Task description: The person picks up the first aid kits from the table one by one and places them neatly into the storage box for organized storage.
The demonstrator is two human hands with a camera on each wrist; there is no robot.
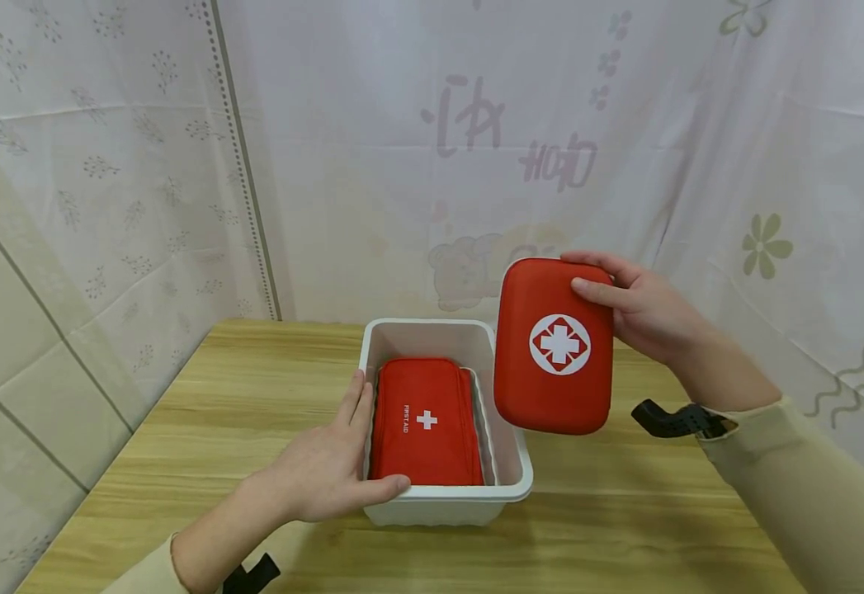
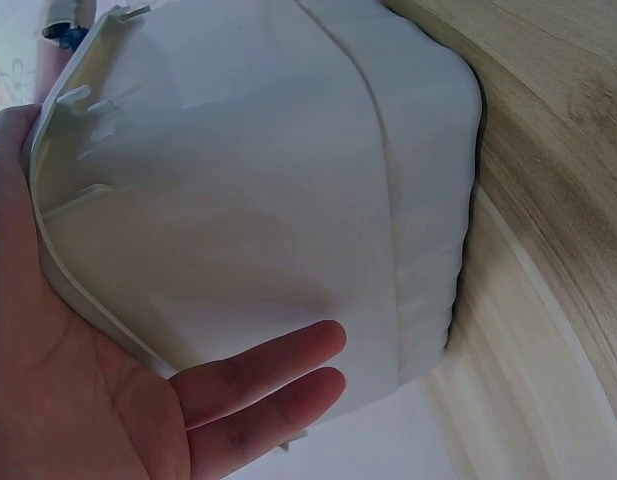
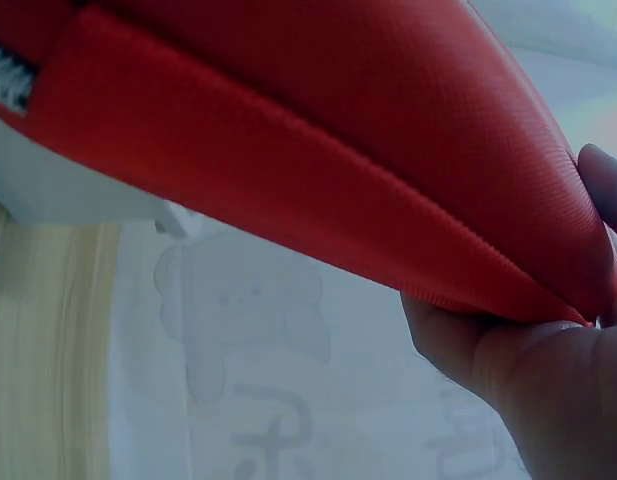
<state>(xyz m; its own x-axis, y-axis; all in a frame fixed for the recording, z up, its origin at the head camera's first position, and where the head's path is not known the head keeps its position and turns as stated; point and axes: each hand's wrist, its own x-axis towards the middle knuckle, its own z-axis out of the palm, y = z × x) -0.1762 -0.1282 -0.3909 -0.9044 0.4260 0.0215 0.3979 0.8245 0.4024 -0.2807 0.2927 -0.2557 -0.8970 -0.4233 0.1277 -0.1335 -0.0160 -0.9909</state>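
Observation:
Between the thumb and fingers of my right hand (image 1: 654, 318) a red hard-shell first-aid case (image 1: 550, 396) with a white cross emblem is held upright by its upper right corner. It hangs above the right side of a white plastic bin (image 1: 513, 487). In the right wrist view the case (image 3: 288, 150) shows its side and a bit of zipper. My left hand (image 1: 320, 470) rests against the bin's near left corner, thumb on the front rim, fingers extended along the outer wall (image 2: 238, 250). Inside the bin lies a red first-aid pouch (image 1: 427, 454) marked FIRST AID.
The bin stands on a wood-grain table (image 1: 253, 396). Behind and to the left hang pale printed curtains (image 1: 357, 165). Beside the pouch, a pale wavy edge (image 1: 485, 437) shows within the bin.

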